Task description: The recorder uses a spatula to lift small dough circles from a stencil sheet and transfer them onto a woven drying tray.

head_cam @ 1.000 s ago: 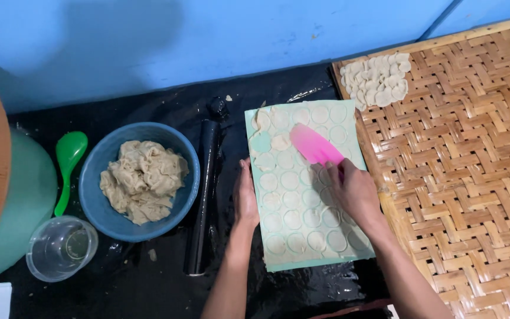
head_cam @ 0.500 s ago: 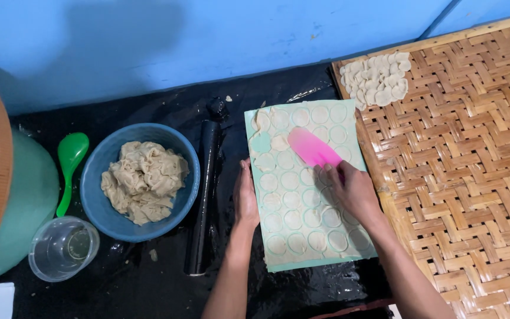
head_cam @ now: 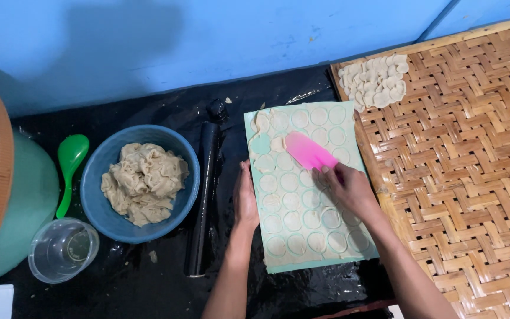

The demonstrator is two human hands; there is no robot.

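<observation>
A pale green board lies on the black sheet, covered with thin dough cut into several round discs. My right hand grips a pink flat scraper, its blade resting on the dough near the board's upper middle. My left hand lies flat, fingers together, pressing the board's left edge. Some discs at the top left have been lifted, showing bare board.
A blue bowl of dough scraps and a black rolling pin lie left of the board. A green spoon, a clear cup and a large green tub stand further left. A woven bamboo tray at right holds a pile of discs.
The pink scraper has slid slightly toward the upper left across the dough. My left hand has stayed at the board's edge.
</observation>
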